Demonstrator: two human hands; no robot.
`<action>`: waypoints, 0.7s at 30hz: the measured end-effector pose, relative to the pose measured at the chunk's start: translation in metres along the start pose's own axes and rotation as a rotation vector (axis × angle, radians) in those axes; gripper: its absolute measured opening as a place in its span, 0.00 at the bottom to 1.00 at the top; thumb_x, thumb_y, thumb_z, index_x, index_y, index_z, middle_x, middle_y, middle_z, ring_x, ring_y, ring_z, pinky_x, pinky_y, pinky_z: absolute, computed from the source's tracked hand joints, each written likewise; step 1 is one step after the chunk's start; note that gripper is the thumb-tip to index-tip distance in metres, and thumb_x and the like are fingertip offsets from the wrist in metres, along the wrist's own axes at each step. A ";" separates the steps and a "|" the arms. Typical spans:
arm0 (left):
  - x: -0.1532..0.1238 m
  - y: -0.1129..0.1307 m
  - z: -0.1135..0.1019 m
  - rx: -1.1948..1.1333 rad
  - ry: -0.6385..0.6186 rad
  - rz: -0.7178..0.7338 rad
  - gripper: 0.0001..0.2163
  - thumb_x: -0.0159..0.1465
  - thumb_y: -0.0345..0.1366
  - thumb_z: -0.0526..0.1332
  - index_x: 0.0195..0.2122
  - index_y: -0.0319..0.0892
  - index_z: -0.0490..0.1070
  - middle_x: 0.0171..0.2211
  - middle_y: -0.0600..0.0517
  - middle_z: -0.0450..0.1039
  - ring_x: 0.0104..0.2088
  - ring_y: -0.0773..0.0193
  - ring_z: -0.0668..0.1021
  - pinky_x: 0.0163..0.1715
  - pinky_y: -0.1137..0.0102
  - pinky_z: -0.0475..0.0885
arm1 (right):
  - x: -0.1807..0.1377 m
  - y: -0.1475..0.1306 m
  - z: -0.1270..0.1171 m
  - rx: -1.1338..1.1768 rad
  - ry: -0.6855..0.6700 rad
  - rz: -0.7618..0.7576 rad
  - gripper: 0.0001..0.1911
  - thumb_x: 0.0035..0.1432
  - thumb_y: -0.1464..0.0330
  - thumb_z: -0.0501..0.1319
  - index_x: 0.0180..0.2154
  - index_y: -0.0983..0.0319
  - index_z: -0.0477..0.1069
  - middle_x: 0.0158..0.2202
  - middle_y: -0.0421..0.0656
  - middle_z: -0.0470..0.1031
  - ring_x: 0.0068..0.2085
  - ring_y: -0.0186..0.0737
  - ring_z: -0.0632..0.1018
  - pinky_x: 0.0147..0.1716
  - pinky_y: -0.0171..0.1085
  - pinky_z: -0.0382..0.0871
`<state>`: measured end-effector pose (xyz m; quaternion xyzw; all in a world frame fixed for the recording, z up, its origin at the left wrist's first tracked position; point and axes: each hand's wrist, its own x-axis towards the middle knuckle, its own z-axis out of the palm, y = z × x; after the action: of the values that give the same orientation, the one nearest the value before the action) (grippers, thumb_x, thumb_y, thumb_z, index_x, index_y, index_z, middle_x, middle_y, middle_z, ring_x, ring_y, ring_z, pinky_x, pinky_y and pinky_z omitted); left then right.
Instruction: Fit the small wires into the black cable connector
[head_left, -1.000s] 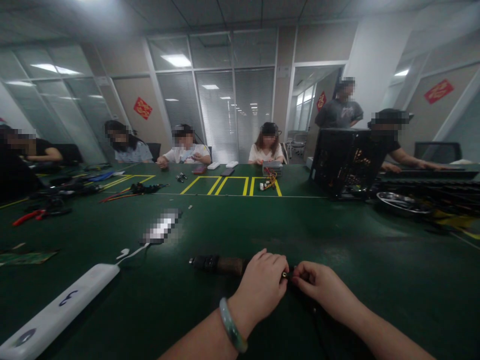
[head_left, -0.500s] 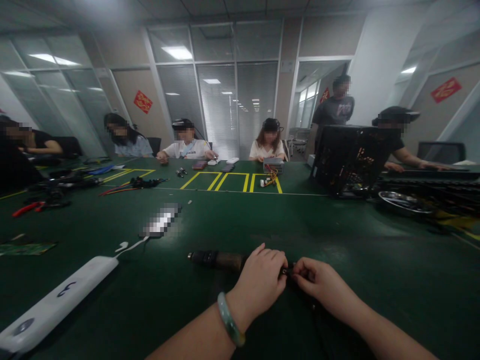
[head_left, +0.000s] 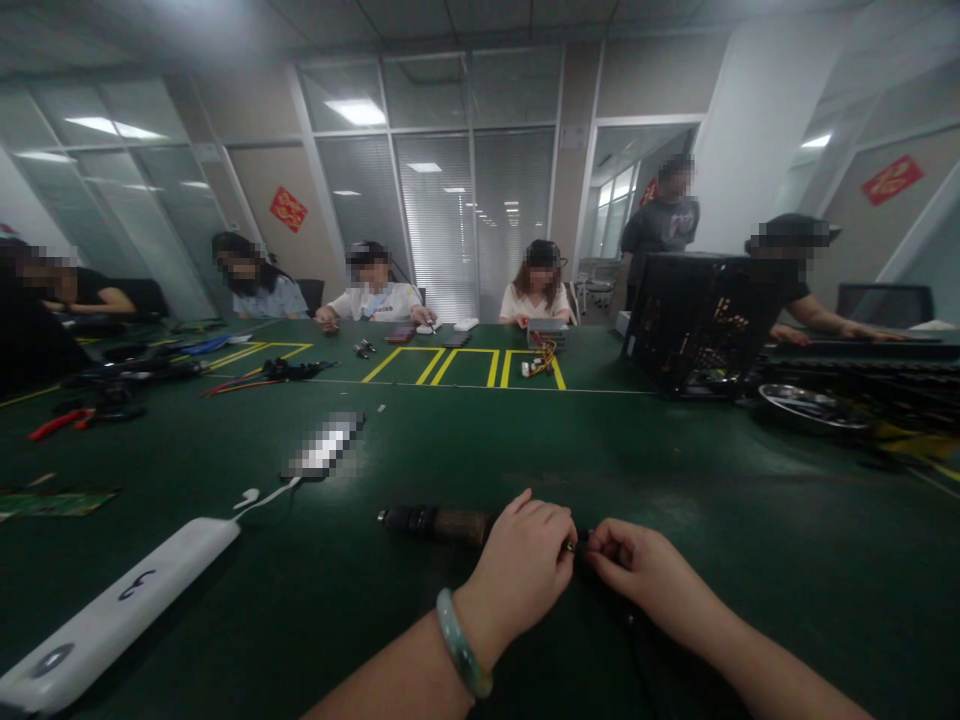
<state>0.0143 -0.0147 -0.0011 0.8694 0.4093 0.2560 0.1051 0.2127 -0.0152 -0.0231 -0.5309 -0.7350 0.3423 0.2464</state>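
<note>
My left hand [head_left: 517, 555], with a pale green jade bangle [head_left: 459, 642] on its wrist, and my right hand [head_left: 637, 570] meet low in the middle of the view. Between the fingertips they pinch a small black connector with a metal tip [head_left: 574, 546]. A thin dark cable [head_left: 637, 640] runs from it towards me across the bench. Behind my left hand lies a black-and-brown cylindrical tool with a drill-type chuck [head_left: 435, 523], partly hidden by that hand.
A white power strip [head_left: 124, 610] and white earphones [head_left: 247, 497] lie left of my hands, near a pixelated object [head_left: 324, 445]. Seated co-workers [head_left: 536, 285] line the far side of the green bench [head_left: 712, 520]. Pliers, wires and a black computer case [head_left: 701, 320] stand beyond.
My hands stay together on the connector, with only small finger shifts. The view has tilted and settled slightly, and the standing person at the back has moved left.
</note>
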 end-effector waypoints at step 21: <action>0.001 -0.002 0.000 0.030 -0.031 -0.017 0.03 0.63 0.33 0.60 0.38 0.45 0.71 0.40 0.54 0.74 0.45 0.62 0.74 0.58 0.58 0.57 | 0.001 -0.001 -0.001 0.014 -0.020 0.014 0.08 0.59 0.64 0.58 0.33 0.61 0.72 0.29 0.39 0.76 0.30 0.36 0.75 0.28 0.31 0.64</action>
<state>0.0133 -0.0128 -0.0013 0.8711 0.4190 0.2355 0.1006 0.2130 -0.0145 -0.0220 -0.5308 -0.7314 0.3545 0.2403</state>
